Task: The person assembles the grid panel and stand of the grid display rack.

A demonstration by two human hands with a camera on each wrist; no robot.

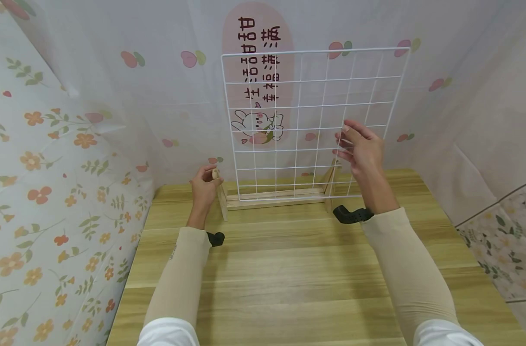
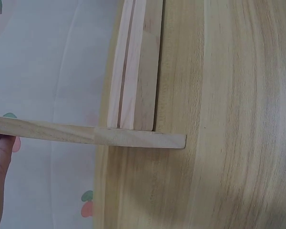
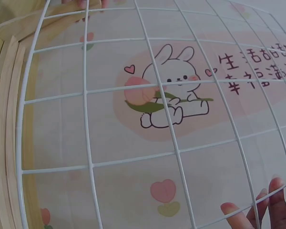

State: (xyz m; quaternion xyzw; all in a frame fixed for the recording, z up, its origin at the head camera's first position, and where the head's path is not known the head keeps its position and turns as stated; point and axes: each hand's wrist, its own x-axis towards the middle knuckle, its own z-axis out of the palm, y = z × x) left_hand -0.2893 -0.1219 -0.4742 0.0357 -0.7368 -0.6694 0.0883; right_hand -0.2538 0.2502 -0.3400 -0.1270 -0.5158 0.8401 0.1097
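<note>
A white wire grid panel [image 1: 314, 51] stands nearly upright, its lower edge overlapping the slotted rail of a light wooden stand [image 1: 267, 206] in the head view. My right hand [image 1: 365, 150] grips the panel toward its right side; in the right wrist view, fingertips [image 3: 276, 202] curl behind the wire. With thumb and fingers, my left hand [image 1: 203, 190] pinches the top of the stand's left upright [image 1: 223, 204]. The left wrist view shows that upright meeting the end of the grooved wooden rail [image 2: 148, 71]. The stand's right upright [image 1: 330, 185] is partly behind the grid.
The stand is near the back edge of a wood-grain table [image 1: 263, 278]. Behind it hangs a pale cloth [image 1: 159, 105] with a rabbit drawing [image 3: 181, 95] and lettering. A floral cloth [image 1: 64, 216] drapes at the left. Black wrist mounts [image 1: 351, 215] jut from both sleeves.
</note>
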